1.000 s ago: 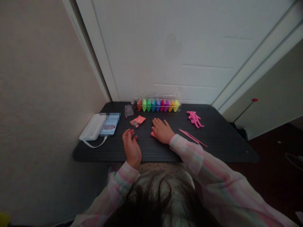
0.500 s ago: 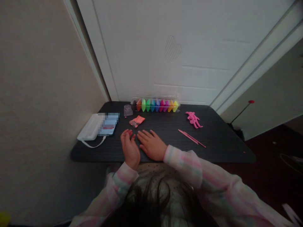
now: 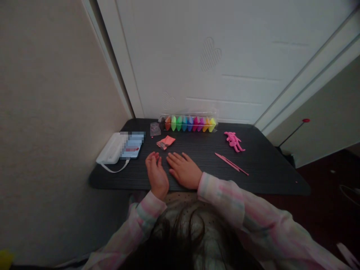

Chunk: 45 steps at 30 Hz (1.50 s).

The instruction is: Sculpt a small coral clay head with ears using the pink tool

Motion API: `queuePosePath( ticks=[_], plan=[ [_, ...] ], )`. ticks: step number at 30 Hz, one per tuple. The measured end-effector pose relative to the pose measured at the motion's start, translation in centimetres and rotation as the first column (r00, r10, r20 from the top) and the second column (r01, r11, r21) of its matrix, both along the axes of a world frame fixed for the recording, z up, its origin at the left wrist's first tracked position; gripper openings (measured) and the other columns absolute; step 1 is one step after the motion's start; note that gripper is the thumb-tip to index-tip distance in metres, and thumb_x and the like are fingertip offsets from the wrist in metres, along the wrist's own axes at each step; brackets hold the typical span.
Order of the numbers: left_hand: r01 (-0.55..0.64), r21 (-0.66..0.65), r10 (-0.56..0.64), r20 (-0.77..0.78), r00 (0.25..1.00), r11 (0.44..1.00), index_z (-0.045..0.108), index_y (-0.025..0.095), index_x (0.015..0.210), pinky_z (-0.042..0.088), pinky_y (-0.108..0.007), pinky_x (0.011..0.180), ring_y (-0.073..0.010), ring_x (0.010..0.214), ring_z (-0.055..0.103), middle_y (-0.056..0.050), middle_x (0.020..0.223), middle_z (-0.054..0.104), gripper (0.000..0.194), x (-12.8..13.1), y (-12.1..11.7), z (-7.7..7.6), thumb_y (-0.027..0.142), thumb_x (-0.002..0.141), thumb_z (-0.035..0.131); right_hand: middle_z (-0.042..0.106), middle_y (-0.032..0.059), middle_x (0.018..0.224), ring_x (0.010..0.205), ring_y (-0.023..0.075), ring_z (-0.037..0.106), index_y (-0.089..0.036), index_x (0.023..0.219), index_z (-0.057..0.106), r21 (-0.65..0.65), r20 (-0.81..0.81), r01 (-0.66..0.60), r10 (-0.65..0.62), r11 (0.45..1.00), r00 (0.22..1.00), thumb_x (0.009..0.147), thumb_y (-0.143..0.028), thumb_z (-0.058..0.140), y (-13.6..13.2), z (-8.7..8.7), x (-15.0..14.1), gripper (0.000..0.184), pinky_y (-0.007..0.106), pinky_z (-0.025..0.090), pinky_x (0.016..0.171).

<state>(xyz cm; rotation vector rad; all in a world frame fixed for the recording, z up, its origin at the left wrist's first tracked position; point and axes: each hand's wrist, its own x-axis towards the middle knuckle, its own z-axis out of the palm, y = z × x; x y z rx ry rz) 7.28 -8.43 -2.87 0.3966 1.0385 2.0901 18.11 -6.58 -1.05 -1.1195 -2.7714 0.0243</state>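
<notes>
Palm down and flat on the black table (image 3: pixel 270 172), my right hand (image 3: pixel 185 171) has its fingers stretched out. Whatever may lie beneath that palm is hidden. Just to its left, my left hand (image 3: pixel 157 175) rests on its edge, palm turned inward and fingers loosely curled, with nothing visible in it. A small gap separates the two hands. Beyond the fingertips lies an opened orange-pink packet (image 3: pixel 166 142). Pink modelling tools (image 3: pixel 231 163) lie to the right of my right hand, and farther back is a pink figure-shaped piece (image 3: pixel 234 141).
At the back edge stands a clear tray (image 3: pixel 216 127) with several colourful clay packets (image 3: pixel 190 123). A small clear plastic cup (image 3: pixel 155 129) is beside it. On the left lie a white power bank (image 3: pixel 112 149), a phone (image 3: pixel 133 145) and a white cable (image 3: pixel 114 171). A white door (image 3: pixel 180 56) rises behind.
The whole scene has shifted slightly right in view as the camera turned. Both hands keep almost the same pose and place on the table.
</notes>
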Motion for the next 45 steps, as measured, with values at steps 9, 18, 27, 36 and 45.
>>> queuePosePath(
  ticks=[9,18,27,36,45],
  plan=[
    [-0.002,0.012,0.002,-0.004,1.000,1.000,0.051,0.020,0.078,0.032,-0.027,0.084,-0.0106,0.089,0.047,-0.001,0.087,0.047,0.011,0.0,0.1,-0.1,0.030,0.075,0.047,0.032,0.0072,0.134,0.123,0.0197,0.026,-0.013,0.127,0.029,-0.024,0.013,0.071,-0.070,0.997,0.997,0.086,-0.033,0.023,0.8,0.1,0.7,0.047,0.040,0.022,0.099],
    [0.009,-0.004,-0.009,-0.035,0.999,1.000,0.050,0.021,0.079,0.032,-0.028,0.085,-0.0109,0.090,0.047,0.000,0.088,0.048,0.012,0.1,0.1,-0.2,0.031,0.075,0.045,0.029,0.0125,0.135,0.124,0.0233,0.024,-0.010,0.124,0.034,-0.024,0.076,0.370,-0.367,0.929,0.927,0.086,-0.031,0.021,4.1,0.1,2.5,0.045,0.046,0.022,0.097],
    [0.021,-0.014,-0.022,-0.023,0.999,1.000,0.050,0.021,0.079,0.033,-0.028,0.085,-0.0114,0.090,0.047,0.000,0.087,0.048,0.012,-0.1,0.1,-0.2,0.032,0.074,0.046,0.030,0.0050,0.135,0.123,0.0202,0.027,-0.021,0.124,0.035,-0.040,-0.006,-0.069,0.069,0.997,0.998,0.085,-0.037,0.025,-1.1,0.0,0.2,0.043,0.042,0.020,0.099],
    [0.025,0.005,-0.025,-0.001,1.000,1.000,0.051,0.021,0.078,0.032,-0.027,0.085,-0.0107,0.087,0.047,0.000,0.085,0.047,0.011,0.0,0.0,-0.1,0.030,0.075,0.046,0.031,0.0098,0.134,0.124,0.0201,0.026,-0.012,0.128,0.026,-0.210,-0.091,0.292,-0.316,0.933,0.944,0.086,-0.038,0.019,4.4,0.2,4.7,0.050,0.042,0.024,0.098],
    [0.049,0.002,-0.049,-0.039,0.998,0.999,0.051,0.020,0.080,0.031,-0.026,0.086,-0.0092,0.088,0.047,0.000,0.089,0.047,0.009,0.1,0.0,0.1,0.022,0.072,0.050,0.056,0.0105,0.106,0.099,0.0222,0.050,-0.013,0.106,0.051,-0.168,-0.167,0.208,-0.236,0.964,0.957,0.071,-0.045,0.052,0.6,0.8,5.5,0.048,0.034,0.038,0.086]
  ],
)
